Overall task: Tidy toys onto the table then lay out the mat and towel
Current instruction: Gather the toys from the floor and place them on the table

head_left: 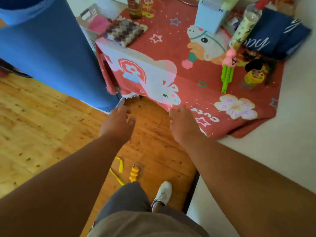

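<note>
A rolled blue mat [51, 48] stands upright at the left, leaning by the table's corner. The table wears a red cartoon-print cloth [196, 86]. On it lie a pink-and-green toy [228, 71], a yellow toy jar [254, 77], a folded navy towel [275, 33] with white lettering, and a checkered knitted pad [123, 31]. My left hand [118, 124] hovers over the floor just below the mat's lower end, fingers spread and empty. My right hand [183, 124] is open too, fingertips at the cloth's hanging edge. A yellow toy [135, 173] and a yellow strap [118, 170] lie on the floor.
A white slatted basket [90, 16] with something pink stands behind the mat. A light blue box [210, 16], a brown bottle [135, 7] and a patterned bottle [244, 26] stand on the table. A white surface [273, 159] runs along the right. My white shoe [163, 192] is on the wooden floor.
</note>
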